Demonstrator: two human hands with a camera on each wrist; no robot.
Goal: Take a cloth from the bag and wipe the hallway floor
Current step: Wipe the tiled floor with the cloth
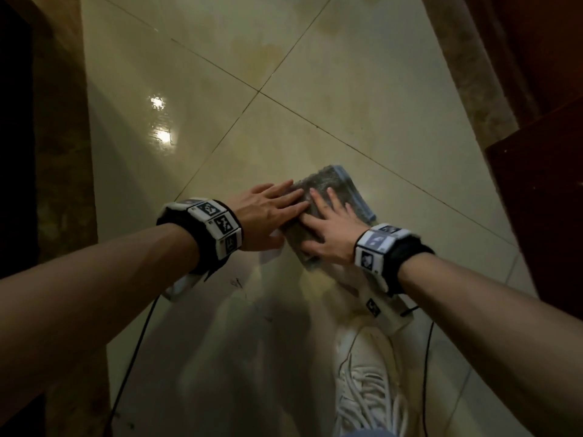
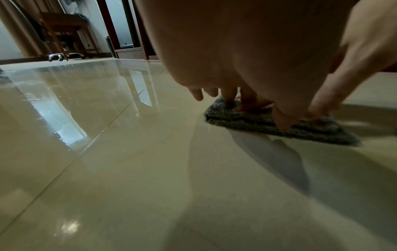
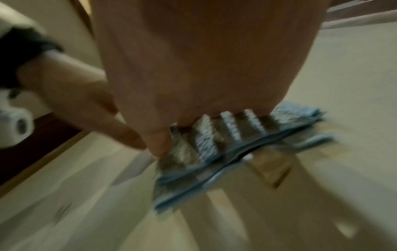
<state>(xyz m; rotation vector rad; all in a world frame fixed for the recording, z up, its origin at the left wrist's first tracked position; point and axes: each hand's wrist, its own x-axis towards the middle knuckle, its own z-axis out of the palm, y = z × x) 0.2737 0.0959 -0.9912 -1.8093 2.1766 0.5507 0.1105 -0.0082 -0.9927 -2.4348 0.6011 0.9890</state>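
Observation:
A folded grey and blue cloth (image 1: 331,190) lies flat on the glossy beige tile floor (image 1: 315,89). My left hand (image 1: 268,206) lies with straight fingers over the cloth's left edge. Beside it my right hand (image 1: 331,228) presses flat on the cloth's near half, fingers spread. In the left wrist view the cloth (image 2: 268,124) looks fluffy and grey under both hands' fingertips (image 2: 283,122). The right wrist view is blurred; the cloth (image 3: 214,149) shows blue layered edges under my right hand (image 3: 163,142). No bag is in view.
My white laced shoe (image 1: 369,383) stands on the floor just behind the cloth. A dark wooden door frame (image 1: 536,152) borders the right side and a brown wall (image 1: 60,121) the left. A wooden chair (image 2: 62,32) stands far down the hallway.

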